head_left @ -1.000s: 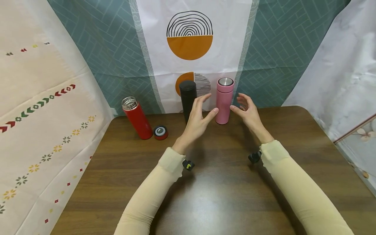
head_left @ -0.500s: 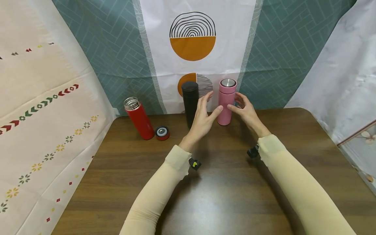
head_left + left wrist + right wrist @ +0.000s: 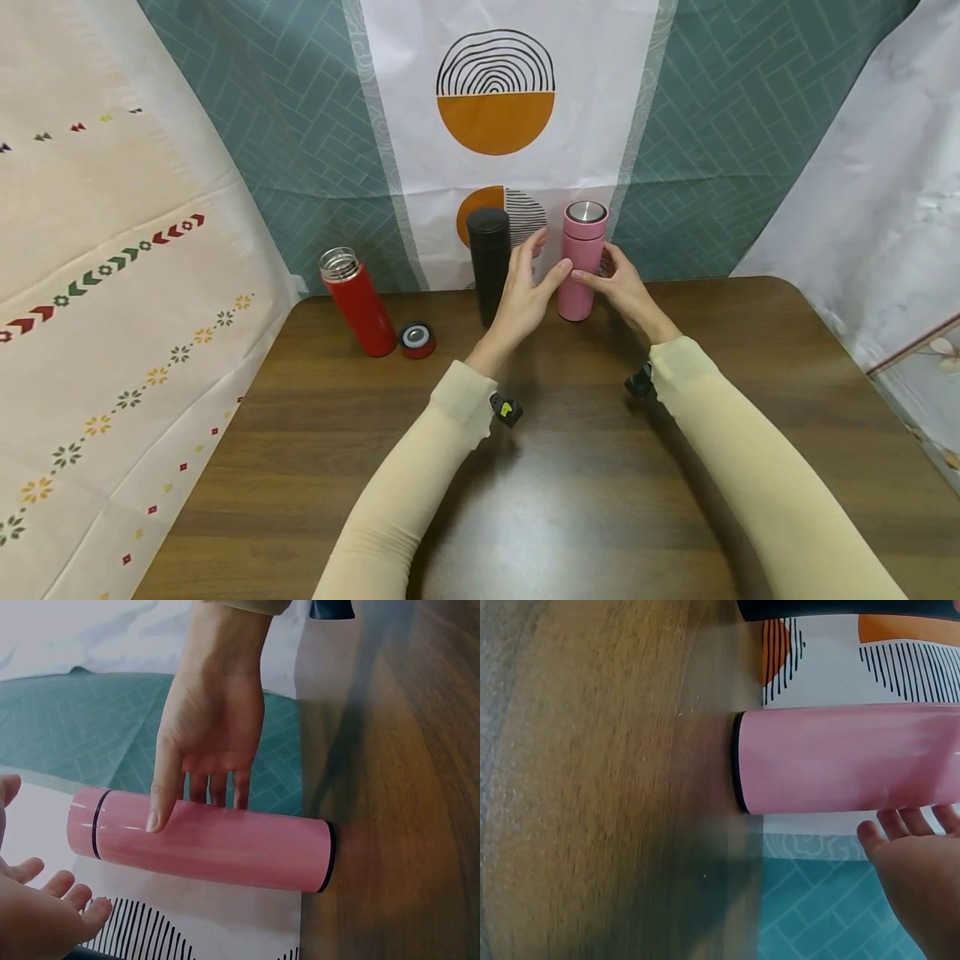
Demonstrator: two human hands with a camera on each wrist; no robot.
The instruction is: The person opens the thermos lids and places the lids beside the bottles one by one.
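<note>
A pink thermos bottle (image 3: 583,267) with a silver-topped lid stands upright near the back of the table. My right hand (image 3: 624,285) is at its right side, the thumb across the front and the fingers reaching behind, as the left wrist view shows. My left hand (image 3: 522,292) hovers to the bottle's left with fingers spread and nothing in them. Its thumb tip is close to the bottle and to the right thumb. Behind the left hand stands a black thermos bottle (image 3: 490,267), partly hidden by it.
An uncapped red thermos bottle (image 3: 362,307) stands at the back left of the wooden table (image 3: 570,467). Its red cap (image 3: 417,340) lies beside it, inner side up. A patterned cloth (image 3: 690,125) hangs right behind the bottles.
My right hand has moved left onto the pink bottle, its thumb now across the front. My left hand has moved slightly right, nearer the bottle. The view has shifted a little.
</note>
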